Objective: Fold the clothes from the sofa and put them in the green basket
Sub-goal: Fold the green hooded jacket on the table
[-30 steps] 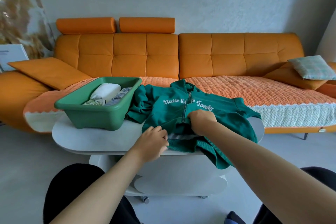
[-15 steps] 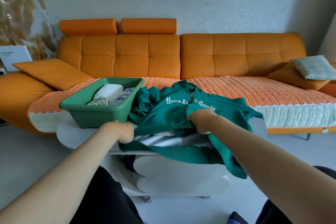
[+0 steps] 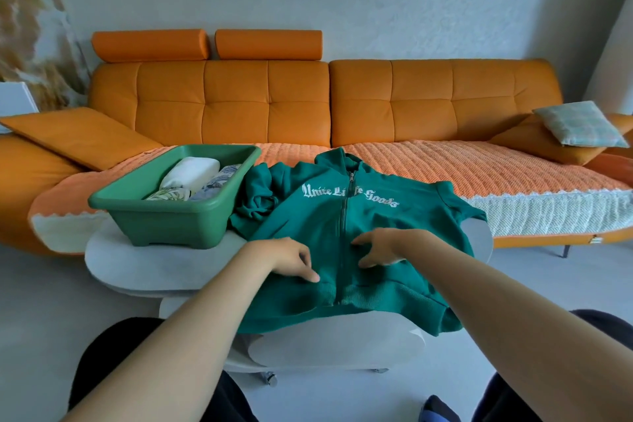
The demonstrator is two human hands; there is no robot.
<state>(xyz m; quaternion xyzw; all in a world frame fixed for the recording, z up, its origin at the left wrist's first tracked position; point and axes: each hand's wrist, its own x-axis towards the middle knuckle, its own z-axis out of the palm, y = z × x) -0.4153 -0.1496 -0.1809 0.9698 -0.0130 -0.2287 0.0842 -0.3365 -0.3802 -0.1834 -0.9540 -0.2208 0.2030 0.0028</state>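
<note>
We press our left hand (image 3: pixel 291 259) and right hand (image 3: pixel 380 248), fingers loose and gripping nothing, on the jacket (image 3: pixel 318 219) spread over the table (image 3: pixel 137 260). Its zip (image 3: pixel 343 216) runs straight away between them, and the basket (image 3: pixel 113 201) sits beyond our left fingers.

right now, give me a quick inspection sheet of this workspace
surface: pale oval table, jacket and basket on it
job's things: green zip jacket spread front up, hem hanging over the near edge; green basket left of it, holding folded clothes
clutter: nothing seen
hands: left hand and right hand rest on the jacket either side of the zip, gripping nothing
cables: nothing seen
surroundings: orange sofa behind, checked cushion at its right end
</note>
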